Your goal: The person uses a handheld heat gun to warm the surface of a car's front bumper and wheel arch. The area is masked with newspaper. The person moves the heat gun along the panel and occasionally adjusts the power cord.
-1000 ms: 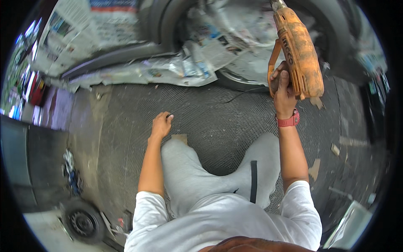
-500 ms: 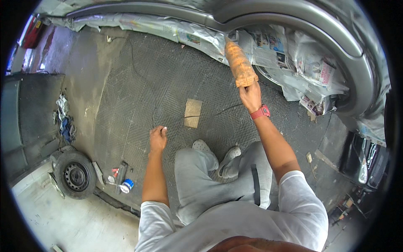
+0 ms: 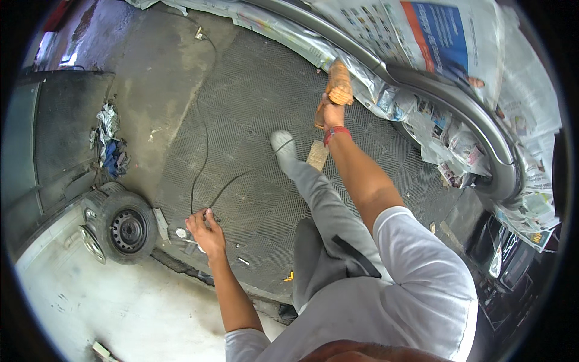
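Observation:
My right hand (image 3: 331,113) is wrapped around the handle of an orange, scuffed pistol-shaped tool (image 3: 341,83) that looks like a heat gun. Its body points away from me, close to the paper-masked lower edge of the vehicle. A red watch is on that wrist. Lower left, my left hand (image 3: 205,232) has its fingers curled, and a black power cord (image 3: 207,145) bends to a V at the thumb and fingertips, so the hand appears to hold it. From there the cord runs back toward the tool, passing over my shoe (image 3: 281,142).
Masking paper and newspaper (image 3: 386,30) cover much of the grey vehicle at the right. A spare wheel (image 3: 128,229) stands at the left, near crumpled rags (image 3: 111,148). A cardboard piece (image 3: 317,155) lies on the textured floor mat (image 3: 241,90) beside my leg.
The view has shifted as I turned and stepped. My right hand has drawn the orange tool away from the wheel arch, its body angled differently. My left hand has moved left and the cord bends at it.

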Available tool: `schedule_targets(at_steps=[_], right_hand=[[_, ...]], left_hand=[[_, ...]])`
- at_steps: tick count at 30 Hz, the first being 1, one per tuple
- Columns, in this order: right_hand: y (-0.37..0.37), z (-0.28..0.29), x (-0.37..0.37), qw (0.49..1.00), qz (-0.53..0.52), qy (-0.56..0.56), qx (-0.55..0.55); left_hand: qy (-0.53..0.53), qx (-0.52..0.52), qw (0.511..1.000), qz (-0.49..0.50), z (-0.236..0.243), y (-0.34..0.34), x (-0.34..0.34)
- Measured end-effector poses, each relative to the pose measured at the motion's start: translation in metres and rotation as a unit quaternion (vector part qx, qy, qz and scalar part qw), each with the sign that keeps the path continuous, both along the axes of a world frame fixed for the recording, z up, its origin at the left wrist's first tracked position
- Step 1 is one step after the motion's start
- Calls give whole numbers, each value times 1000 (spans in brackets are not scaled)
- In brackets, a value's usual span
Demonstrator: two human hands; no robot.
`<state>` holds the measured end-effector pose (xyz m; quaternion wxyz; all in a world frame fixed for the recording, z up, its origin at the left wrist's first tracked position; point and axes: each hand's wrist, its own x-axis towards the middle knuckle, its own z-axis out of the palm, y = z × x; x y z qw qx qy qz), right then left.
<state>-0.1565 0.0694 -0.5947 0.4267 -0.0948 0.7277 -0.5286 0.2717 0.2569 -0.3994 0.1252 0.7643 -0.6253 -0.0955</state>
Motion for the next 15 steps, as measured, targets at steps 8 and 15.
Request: schedule_targets(at_steps=[8, 15], right_hand=[[-172, 69, 131, 998, 50, -11, 22], [-321, 70, 218, 998, 63, 9, -14]], left_hand=[[15, 15, 999, 31, 79, -153, 60], [17, -2, 1000, -3, 128, -292, 125]])
